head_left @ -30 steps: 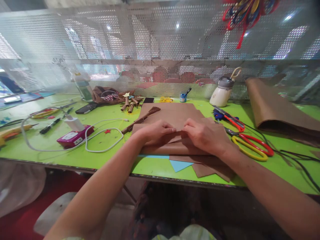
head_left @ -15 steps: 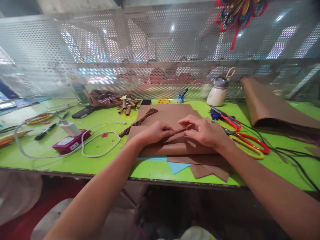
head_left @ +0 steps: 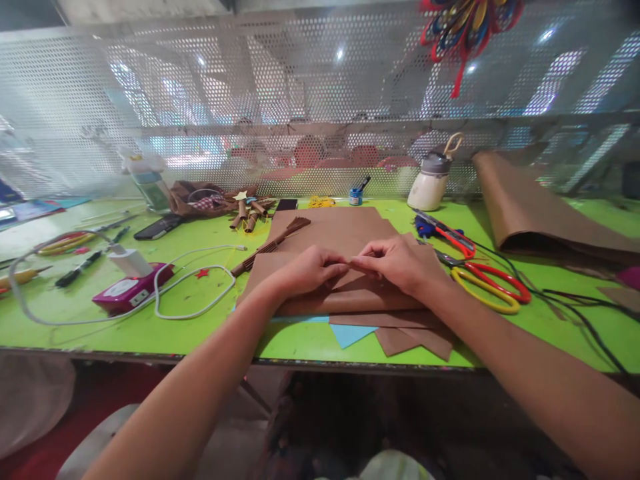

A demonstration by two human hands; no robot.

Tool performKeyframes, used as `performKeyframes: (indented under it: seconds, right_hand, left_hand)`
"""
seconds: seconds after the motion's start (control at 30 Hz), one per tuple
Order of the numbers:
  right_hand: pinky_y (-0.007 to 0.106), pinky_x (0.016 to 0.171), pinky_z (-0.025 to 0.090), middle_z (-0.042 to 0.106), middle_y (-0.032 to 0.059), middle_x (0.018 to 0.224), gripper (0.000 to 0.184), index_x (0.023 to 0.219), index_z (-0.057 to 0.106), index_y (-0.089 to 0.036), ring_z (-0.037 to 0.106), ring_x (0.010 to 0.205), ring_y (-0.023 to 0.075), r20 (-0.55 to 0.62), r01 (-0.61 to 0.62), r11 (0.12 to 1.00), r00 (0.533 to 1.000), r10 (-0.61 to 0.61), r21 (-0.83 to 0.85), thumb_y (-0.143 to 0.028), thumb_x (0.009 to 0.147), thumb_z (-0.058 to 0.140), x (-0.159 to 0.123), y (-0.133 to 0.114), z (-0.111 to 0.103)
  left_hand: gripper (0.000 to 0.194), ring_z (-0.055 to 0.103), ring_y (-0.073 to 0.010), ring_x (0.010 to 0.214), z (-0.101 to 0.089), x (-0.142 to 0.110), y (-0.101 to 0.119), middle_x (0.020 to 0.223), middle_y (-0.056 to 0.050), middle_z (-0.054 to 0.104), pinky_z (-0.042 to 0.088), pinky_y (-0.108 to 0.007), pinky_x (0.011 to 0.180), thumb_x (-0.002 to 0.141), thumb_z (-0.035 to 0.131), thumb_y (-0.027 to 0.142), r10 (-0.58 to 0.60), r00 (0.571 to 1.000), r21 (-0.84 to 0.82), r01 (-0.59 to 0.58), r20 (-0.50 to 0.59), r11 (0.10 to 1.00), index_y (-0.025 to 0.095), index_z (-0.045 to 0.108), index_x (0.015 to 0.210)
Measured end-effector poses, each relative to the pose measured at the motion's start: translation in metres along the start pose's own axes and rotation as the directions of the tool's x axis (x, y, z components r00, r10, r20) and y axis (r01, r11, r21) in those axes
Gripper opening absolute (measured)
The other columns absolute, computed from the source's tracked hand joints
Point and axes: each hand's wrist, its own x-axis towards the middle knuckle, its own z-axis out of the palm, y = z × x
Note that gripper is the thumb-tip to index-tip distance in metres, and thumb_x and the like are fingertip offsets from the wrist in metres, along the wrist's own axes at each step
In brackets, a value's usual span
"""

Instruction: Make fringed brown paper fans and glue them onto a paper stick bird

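Observation:
Fingertips of my left hand (head_left: 320,269) and my right hand (head_left: 393,263) meet in a pinch over a stack of brown kraft paper (head_left: 325,230). A narrow piece of brown paper is between them, mostly hidden by the fingers. Under my wrists lies a folded or rolled paper edge (head_left: 345,303). Light blue paper (head_left: 353,335) and more brown sheets (head_left: 413,342) stick out at the table's front. A pleated brown paper bundle (head_left: 270,247) rests on the stack, left of my hands.
To the right are scissors with red and yellow handles (head_left: 493,287), a red craft knife (head_left: 450,237) and a large folded brown sheet (head_left: 530,207). At left, a white cable (head_left: 195,313) runs by a purple power socket (head_left: 133,287). A white bottle (head_left: 429,183) stands behind.
My right fingers were lifted and spread apart half a second ago; now they close against the left fingertips. My left hand stays nearly in place. The view has shifted slightly right.

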Motion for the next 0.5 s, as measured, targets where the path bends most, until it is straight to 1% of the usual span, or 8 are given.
performKeyframes:
  seconds: [0.1,0.17,0.27,0.37,0.5]
  right_hand:
    - [0.020,0.038,0.024,0.049,-0.0026,0.044,0.034,0.063,0.063,-0.014,0.036,0.039,0.0059,0.014,0.000,1.000,1.000,0.000,-0.003,-0.047,0.070,0.062,0.001,0.002,-0.004]
    - [0.020,0.038,0.025,0.050,-0.0025,0.042,0.034,0.063,0.064,-0.014,0.037,0.038,0.0062,0.029,-0.020,0.999,0.999,0.019,0.033,-0.047,0.069,0.063,0.003,0.005,-0.007]
    - [0.020,0.036,0.026,0.050,-0.0022,0.042,0.034,0.064,0.064,-0.013,0.041,0.038,0.0070,0.052,-0.078,0.988,0.996,0.071,0.132,-0.047,0.066,0.066,0.008,0.013,-0.012]
    - [0.019,0.034,0.026,0.049,-0.0031,0.042,0.034,0.063,0.062,-0.013,0.042,0.037,0.0068,0.098,-0.110,0.967,0.991,0.089,0.230,-0.046,0.064,0.069,0.011,0.018,-0.015]
    - [0.018,0.032,0.026,0.046,-0.0052,0.042,0.036,0.056,0.054,-0.014,0.042,0.036,0.0059,0.121,-0.156,0.925,0.985,0.121,0.347,-0.045,0.063,0.071,0.011,0.019,-0.017]
  left_hand:
    - [0.035,0.040,-0.0079,0.052,-0.003,-0.001,0.001,0.056,0.002,0.051,0.031,-0.020,0.054,0.087,0.038,0.036,0.005,0.999,0.009,-0.005,0.048,1.000,0.014,0.054,0.065]
    - [0.037,0.040,-0.0078,0.051,-0.004,-0.001,0.001,0.055,0.002,0.051,0.031,-0.020,0.054,0.087,0.037,0.038,0.000,0.998,0.007,-0.001,0.062,1.000,0.014,0.054,0.064]
    - [0.037,0.040,-0.0078,0.051,-0.006,-0.001,0.000,0.054,0.003,0.050,0.031,-0.020,0.054,0.087,0.038,0.040,-0.013,0.998,-0.006,0.013,0.064,1.000,0.014,0.053,0.064]
    - [0.038,0.041,-0.0084,0.052,-0.006,-0.001,-0.003,0.055,0.003,0.051,0.032,-0.021,0.054,0.086,0.040,0.044,-0.031,0.998,-0.031,0.033,0.055,0.999,0.014,0.053,0.065]
    - [0.040,0.045,-0.0088,0.051,-0.008,-0.003,-0.010,0.055,0.001,0.055,0.034,-0.021,0.054,0.085,0.040,0.047,-0.069,0.995,-0.102,0.077,0.078,0.992,0.014,0.053,0.064]
